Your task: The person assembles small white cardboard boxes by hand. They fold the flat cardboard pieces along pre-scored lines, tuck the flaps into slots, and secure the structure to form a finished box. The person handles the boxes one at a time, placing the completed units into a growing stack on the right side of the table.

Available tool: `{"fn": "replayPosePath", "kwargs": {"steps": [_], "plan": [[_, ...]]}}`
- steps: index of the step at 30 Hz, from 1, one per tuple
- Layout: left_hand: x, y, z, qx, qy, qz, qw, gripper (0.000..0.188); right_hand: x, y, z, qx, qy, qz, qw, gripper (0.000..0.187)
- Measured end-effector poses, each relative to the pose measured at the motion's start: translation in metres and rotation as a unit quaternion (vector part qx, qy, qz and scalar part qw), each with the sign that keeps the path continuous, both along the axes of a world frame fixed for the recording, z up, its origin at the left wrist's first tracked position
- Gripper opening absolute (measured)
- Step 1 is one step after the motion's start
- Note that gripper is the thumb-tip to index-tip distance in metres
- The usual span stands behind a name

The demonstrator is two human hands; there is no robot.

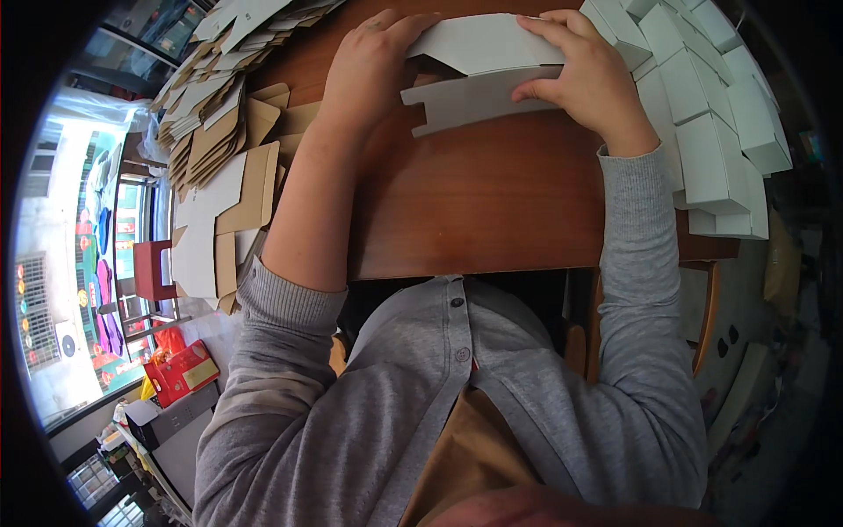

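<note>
We cannot see the far edge of the white cardboard box blank [479, 75], since the top of the picture cuts it off, and the fisheye rim bends and darkens everything at the sides. Our left hand [364, 75] lies on the blank's left end, fingers over the upper flap, while our right hand [588, 75] pinches the right end between thumb and fingers; both hands are closed on the blank, which sits half folded at the far middle of the table, its lower panel with a notched tab resting against the wood.

The table [474, 211] is dark reddish-brown wood with a straight near edge, and our grey buttoned cardigan [421, 404] hides whatever lies beneath it. Part of a wooden chair [702, 316] shows at the right, mostly hidden by our sleeve.

To the right of our right hand, a stack of folded white boxes [711, 114] runs along the table's edge, close packed and touching one another, the outermost lost in the dark rim. To the left, a pile of flat blanks [219, 132], some white side up and some brown, fans out over the table's corner and overhangs it. Below that, on the floor side, we make out a red box [184, 369] with a yellow patch, and a red stool [151, 268]. Beyond is a bright window area with coloured shapes, too blurred to tell apart.
</note>
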State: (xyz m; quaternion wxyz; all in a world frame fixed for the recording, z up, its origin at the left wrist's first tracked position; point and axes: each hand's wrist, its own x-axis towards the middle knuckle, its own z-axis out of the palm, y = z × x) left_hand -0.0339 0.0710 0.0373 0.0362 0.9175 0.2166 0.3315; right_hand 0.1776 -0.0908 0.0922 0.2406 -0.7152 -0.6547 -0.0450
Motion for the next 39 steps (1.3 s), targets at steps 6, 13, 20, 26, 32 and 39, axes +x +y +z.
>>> {"fn": "replayPosePath", "kwargs": {"steps": [6,13,20,26,32,39], "plan": [[0.0,-0.009,0.001,-0.015,0.021,-0.03,0.999,0.047,0.015,0.011,-0.032,0.056,-0.067,-0.012,0.996,0.057],[-0.004,0.005,-0.025,-0.159,0.103,-0.07,0.979,0.046,0.029,0.026,-0.066,-0.014,-0.112,0.05,0.992,0.073],[0.009,-0.01,-0.043,-0.138,0.143,-0.054,0.978,0.055,0.012,0.019,-0.063,-0.141,-0.037,0.032,0.989,0.075],[0.018,-0.009,-0.059,-0.061,0.191,-0.022,0.979,0.064,0.027,0.029,-0.078,-0.017,-0.04,0.034,0.998,0.038],[0.019,-0.009,-0.061,-0.067,0.207,-0.013,0.976,0.064,-0.012,0.034,-0.076,-0.121,0.021,0.073,0.99,0.028],[0.016,-0.003,-0.06,-0.106,0.203,-0.027,0.973,0.064,-0.015,0.034,-0.083,-0.217,-0.049,0.077,0.972,0.029]]}}
